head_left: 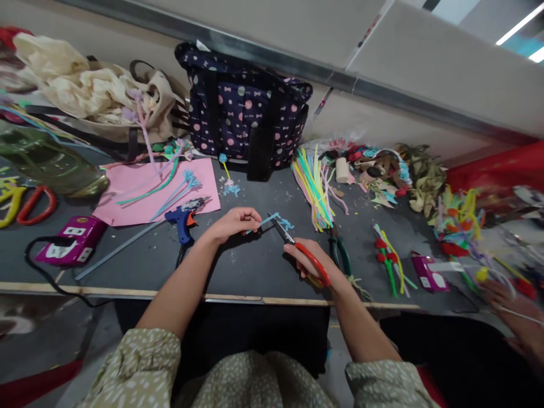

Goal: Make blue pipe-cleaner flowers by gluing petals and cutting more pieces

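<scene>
Between the fingertips of my left hand (238, 222) is a light blue pipe cleaner (268, 219), its free end pointing right. My right hand (309, 259) grips red-handled scissors (312, 259), and their blades meet the pipe cleaner near its free end. Short blue cut pieces (286, 223) lie on the table just beyond the blades. Left of my left hand rests a blue glue gun (182, 225) with a long glue stick (123, 248) at its back. Beyond my hands stands a small blue flower on a yellow stem (225, 166).
Pink paper (127, 195) holds blue and purple pipe-cleaner pieces. A dark patterned bag (246, 107) stands at the back. Bundled pipe cleaners (314, 192) and green-handled pliers (339, 252) lie right. Purple power strips (73, 241) sit near the edge. Another person's hand (516, 309) is at far right.
</scene>
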{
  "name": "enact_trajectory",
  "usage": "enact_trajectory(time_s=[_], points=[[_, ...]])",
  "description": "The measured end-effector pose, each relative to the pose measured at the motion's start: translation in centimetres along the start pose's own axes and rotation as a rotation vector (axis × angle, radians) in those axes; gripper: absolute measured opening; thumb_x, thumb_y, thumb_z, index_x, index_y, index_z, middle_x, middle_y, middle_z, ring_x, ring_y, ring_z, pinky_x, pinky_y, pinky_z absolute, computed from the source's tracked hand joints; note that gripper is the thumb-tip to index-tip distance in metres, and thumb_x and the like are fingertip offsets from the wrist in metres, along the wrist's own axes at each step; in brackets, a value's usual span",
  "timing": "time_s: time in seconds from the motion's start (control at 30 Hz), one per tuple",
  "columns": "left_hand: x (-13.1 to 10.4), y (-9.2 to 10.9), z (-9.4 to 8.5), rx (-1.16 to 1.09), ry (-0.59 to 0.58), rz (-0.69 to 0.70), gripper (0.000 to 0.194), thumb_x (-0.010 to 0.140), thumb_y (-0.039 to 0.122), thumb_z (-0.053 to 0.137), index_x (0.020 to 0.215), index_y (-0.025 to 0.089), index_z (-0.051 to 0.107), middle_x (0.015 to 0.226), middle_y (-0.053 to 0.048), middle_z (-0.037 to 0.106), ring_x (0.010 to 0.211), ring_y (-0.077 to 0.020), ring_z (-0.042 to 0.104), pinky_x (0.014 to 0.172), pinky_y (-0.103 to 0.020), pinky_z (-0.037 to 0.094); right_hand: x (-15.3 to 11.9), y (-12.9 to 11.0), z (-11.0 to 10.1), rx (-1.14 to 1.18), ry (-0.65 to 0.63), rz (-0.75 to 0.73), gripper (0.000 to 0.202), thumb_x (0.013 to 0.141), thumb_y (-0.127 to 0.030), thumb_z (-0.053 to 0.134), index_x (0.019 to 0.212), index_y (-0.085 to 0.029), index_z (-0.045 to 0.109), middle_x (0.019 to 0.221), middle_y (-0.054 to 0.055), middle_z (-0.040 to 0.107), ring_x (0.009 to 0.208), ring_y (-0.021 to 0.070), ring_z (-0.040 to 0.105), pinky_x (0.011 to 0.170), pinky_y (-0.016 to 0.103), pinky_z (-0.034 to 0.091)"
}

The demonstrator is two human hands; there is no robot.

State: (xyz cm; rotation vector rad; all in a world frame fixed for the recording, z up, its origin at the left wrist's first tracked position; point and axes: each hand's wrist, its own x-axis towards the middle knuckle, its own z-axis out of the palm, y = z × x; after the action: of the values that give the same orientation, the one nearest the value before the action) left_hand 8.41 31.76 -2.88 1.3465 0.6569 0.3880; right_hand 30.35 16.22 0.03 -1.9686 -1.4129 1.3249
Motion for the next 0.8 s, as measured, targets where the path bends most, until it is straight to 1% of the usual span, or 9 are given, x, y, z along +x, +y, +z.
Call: enact_trajectory(time_s=[0.1,0.17,0.27,0.37,0.43,0.5,0.6,0.7,0.8], points=[[0.0,0.1,-0.2,-0.062,0.092,0.031,0.023,0.072,0.031,0.07,0.087,0.015,0.063,0.069,-0.002,0.061,0.057,-0.0079,0.05,0.05,-0.02,0.033,-0.4,0.0,0.2,-0.023,0.037,-0.018,0.044,0.086,-0.063,0.046,0.073,-0.022,0.044,0.055,-0.004,0.053,0.039,0.012,0.055,0.037,0.021,0.04],[0.0,0.1,-0.2,-0.085,0.124,0.047,0.024,0.071,0.032,0.071,0.087,0.015,0.063,0.069,-0.002,0.061,0.056,-0.0076,0.049,0.05,-0.02,0.033,-0.7,0.4,0.4,-0.02,0.05,-0.04,0.04,0.087,-0.061,0.047,0.076,-0.022,0.046,0.056,-0.004,0.053,0.041,0.0123,0.056,0.039,0.022,0.042],[0.0,-0.1,-0.1,-0.092,0.129,0.058,0.027,0.07,0.033,0.072,0.088,0.014,0.063,0.069,-0.002,0.062,0.056,-0.0079,0.049,0.05,-0.02,0.034,-1.2,1.4,0.6,0.015,0.066,-0.105,0.032,0.088,-0.053,0.049,0.091,-0.021,0.051,0.061,-0.005,0.055,0.046,0.0123,0.058,0.047,0.023,0.047],[0.1,-0.3,0.0,-0.087,0.115,0.062,0.029,0.07,0.034,0.072,0.089,0.014,0.063,0.07,-0.002,0.062,0.057,-0.0086,0.05,0.05,-0.021,0.035,-1.9,2.2,0.7,0.099,0.057,-0.116,0.028,0.09,-0.045,0.047,0.106,-0.022,0.049,0.065,-0.004,0.057,0.057,0.0144,0.064,0.057,0.025,0.05],[0.0,-0.3,0.2,-0.087,0.106,0.067,0.029,0.07,0.035,0.072,0.089,0.014,0.063,0.069,-0.002,0.062,0.057,-0.0088,0.05,0.051,-0.021,0.035,-2.7,2.2,0.5,0.135,0.035,-0.103,0.028,0.09,-0.043,0.047,0.111,-0.023,0.047,0.069,-0.003,0.061,0.067,0.0162,0.067,0.064,0.027,0.052],[0.0,-0.2,0.2,-0.089,0.101,0.068,0.029,0.07,0.035,0.072,0.088,0.014,0.063,0.069,-0.002,0.062,0.057,-0.0088,0.051,0.051,-0.02,0.034,-3.4,1.8,0.2,0.123,0.025,-0.1,0.03,0.091,-0.043,0.047,0.114,-0.024,0.046,0.077,0.0,0.064,0.077,0.0175,0.068,0.07,0.029,0.052],[0.0,-0.2,0.3,-0.088,0.092,0.072,0.028,0.07,0.034,0.072,0.087,0.014,0.062,0.068,-0.003,0.062,0.057,-0.0089,0.051,0.05,-0.02,0.034,-4.1,1.0,-0.3,0.062,0.012,-0.088,0.034,0.092,-0.048,0.048,0.116,-0.024,0.047,0.085,0.003,0.066,0.083,0.0193,0.067,0.067,0.027,0.052],[0.0,-0.3,0.3,-0.082,0.082,0.079,0.027,0.071,0.033,0.072,0.088,0.014,0.063,0.07,-0.003,0.062,0.058,-0.009,0.052,0.051,-0.02,0.035,-4.1,0.5,-0.5,0.035,-0.028,-0.074,0.035,0.091,-0.052,0.047,0.114,-0.025,0.047,0.081,0.002,0.065,0.078,0.0197,0.068,0.057,0.026,0.051],[0.0,-0.4,0.3,-0.08,0.068,0.083,0.027,0.071,0.033,0.072,0.088,0.014,0.063,0.069,-0.003,0.062,0.058,-0.009,0.052,0.051,-0.02,0.035,-3.7,0.3,-0.3,0.045,-0.027,-0.052,0.036,0.091,-0.054,0.046,0.111,-0.024,0.048,0.078,0.0,0.062,0.068,0.0179,0.067,0.049,0.023,0.049]])
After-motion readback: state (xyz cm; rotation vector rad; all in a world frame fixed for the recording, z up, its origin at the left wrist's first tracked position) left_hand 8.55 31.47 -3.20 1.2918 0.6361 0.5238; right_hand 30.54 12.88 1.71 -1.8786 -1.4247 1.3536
